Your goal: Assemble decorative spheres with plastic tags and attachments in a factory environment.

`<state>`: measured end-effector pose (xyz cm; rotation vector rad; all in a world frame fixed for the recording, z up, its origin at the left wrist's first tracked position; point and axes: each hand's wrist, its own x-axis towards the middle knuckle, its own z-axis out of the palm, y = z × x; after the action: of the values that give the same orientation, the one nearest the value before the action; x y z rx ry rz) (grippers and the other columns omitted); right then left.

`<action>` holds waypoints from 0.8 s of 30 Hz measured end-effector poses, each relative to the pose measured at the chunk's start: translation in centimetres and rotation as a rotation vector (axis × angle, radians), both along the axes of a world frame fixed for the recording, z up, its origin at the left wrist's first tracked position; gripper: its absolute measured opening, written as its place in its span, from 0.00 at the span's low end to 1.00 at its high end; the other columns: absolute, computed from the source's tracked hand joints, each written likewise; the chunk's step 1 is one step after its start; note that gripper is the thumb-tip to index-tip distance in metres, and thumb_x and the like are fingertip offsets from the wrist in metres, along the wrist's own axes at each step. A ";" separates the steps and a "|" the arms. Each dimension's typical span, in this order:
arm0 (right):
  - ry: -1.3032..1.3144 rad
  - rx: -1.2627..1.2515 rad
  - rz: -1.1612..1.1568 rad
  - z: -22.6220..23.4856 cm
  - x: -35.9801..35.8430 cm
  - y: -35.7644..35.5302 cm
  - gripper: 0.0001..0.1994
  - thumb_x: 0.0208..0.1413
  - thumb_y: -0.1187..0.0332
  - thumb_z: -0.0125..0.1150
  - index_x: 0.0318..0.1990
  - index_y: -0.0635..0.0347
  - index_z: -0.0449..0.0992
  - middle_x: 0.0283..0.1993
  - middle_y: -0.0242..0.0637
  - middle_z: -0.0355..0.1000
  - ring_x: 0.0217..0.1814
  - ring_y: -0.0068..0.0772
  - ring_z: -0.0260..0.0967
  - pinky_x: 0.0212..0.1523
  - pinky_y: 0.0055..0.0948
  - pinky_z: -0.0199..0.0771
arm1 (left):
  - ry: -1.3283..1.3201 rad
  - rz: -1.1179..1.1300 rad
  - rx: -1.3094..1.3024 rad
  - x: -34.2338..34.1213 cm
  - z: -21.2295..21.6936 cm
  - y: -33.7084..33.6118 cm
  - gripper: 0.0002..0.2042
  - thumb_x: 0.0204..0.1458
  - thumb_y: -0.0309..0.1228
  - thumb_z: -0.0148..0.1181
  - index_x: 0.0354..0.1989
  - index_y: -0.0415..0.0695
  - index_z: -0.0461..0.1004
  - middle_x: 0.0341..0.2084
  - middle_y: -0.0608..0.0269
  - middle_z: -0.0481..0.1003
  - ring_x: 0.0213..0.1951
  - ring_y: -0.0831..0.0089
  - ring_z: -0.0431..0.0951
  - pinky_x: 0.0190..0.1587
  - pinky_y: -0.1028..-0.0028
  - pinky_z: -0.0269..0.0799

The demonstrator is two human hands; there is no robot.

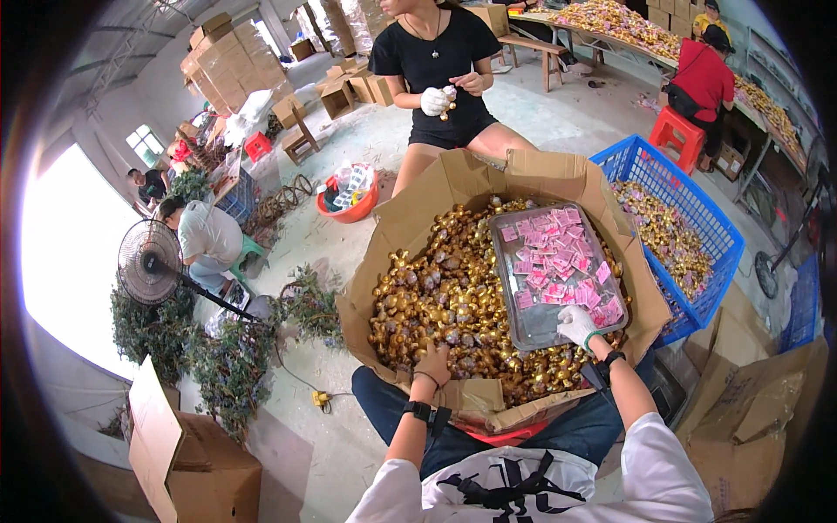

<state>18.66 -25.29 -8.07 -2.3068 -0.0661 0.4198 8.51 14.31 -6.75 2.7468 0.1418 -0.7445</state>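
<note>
My bare left hand (432, 363) reaches into a heap of small shiny gold ornaments (436, 301) near the front of a large open cardboard box (370, 270). Its fingers are bent together among the pieces; what they pinch is too small to make out. On the heap's right side lies a grey metal tray (526, 329) holding many small pink paper packets (554, 257). My right hand (577, 326), in a white knit glove, is over the tray's near right part, fingers stretched toward the packets, with nothing visible in them.
Across the box, a person in black (436, 61) holds gold pieces. At right stands a blue plastic basket (697, 209) of ornaments. On the left are a fan (150, 261), leafy branches (231, 366), an orange tub (353, 209) and an open carton (205, 471).
</note>
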 end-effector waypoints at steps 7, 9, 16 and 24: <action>0.139 -0.398 0.379 1.6 -0.5 -0.4 0.28 0.40 0.53 0.72 0.48 0.59 0.78 0.52 0.46 0.75 0.56 0.47 0.71 0.55 0.40 0.72 | 0.021 0.015 -0.024 -0.2 1.1 -0.1 0.23 0.51 0.26 0.57 0.57 0.53 0.66 0.61 0.44 0.57 0.54 0.39 0.71 0.49 0.51 0.76; 0.144 -0.445 0.396 2.3 -0.9 -0.5 0.26 0.41 0.59 0.72 0.50 0.57 0.77 0.53 0.48 0.73 0.58 0.49 0.69 0.58 0.42 0.72 | 0.039 0.003 -0.010 -0.1 1.9 -0.4 0.22 0.51 0.26 0.57 0.56 0.52 0.66 0.59 0.45 0.58 0.52 0.40 0.73 0.48 0.51 0.76; 0.199 -0.577 0.364 2.3 -0.6 -0.1 0.21 0.45 0.70 0.70 0.51 0.52 0.78 0.62 0.53 0.64 0.59 0.55 0.68 0.56 0.44 0.74 | -0.029 -0.016 -0.018 -0.7 2.8 -0.6 0.17 0.51 0.23 0.54 0.51 0.46 0.68 0.55 0.41 0.60 0.46 0.38 0.74 0.49 0.50 0.75; 0.033 -0.591 0.418 3.5 -1.2 -0.6 0.17 0.45 0.58 0.71 0.42 0.54 0.81 0.43 0.45 0.78 0.49 0.50 0.74 0.49 0.43 0.76 | -0.051 -0.062 0.007 -0.4 1.7 -0.5 0.19 0.51 0.26 0.56 0.53 0.48 0.68 0.57 0.44 0.60 0.50 0.39 0.74 0.46 0.51 0.77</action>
<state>17.47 -25.88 -4.55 -2.8686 -0.4698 0.7711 8.12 13.78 -5.01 2.7860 0.0485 -0.6901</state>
